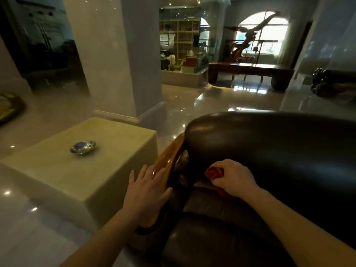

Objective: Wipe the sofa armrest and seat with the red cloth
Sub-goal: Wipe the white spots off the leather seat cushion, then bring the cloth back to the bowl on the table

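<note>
Evidently the wiping is under way at the armrest end. Red cloth [214,173] bunched into a wad, gripped in the right hand [234,178], whose fingers are curled tight around it; only a small fold shows past the thumb side. Cloth sits pressed into the crease where the dark leather backrest [269,143] meets the inner arm cushion, just above the seat cushion [217,207]. Left hand [145,191] lies flat, fingers spread and apart, palm down on the polished wooden armrest [169,160], holding nothing; looks like bracing, not wiping. My reading: the step in hand is the inner side of the armrest, with the seat not yet reached. Next move likely calls for drawing the cloth down out of the crease and across the seat leather toward its front edge, with the wad opened out somewhat so more fabric meets the surface; the wooden rail under the left hand would need that hand lifted before the cloth could pass there. Outward: pale stone block [92,170] stands just beside the sofa's arm. Near the middle of its top, towards the far edge, a small shiny metal dish [82,147]. Dish appears empty, though glare on its bowl makes that uncertain. Glossy tiled floor [192,105] all round, column [115,54] behind the block.
</note>
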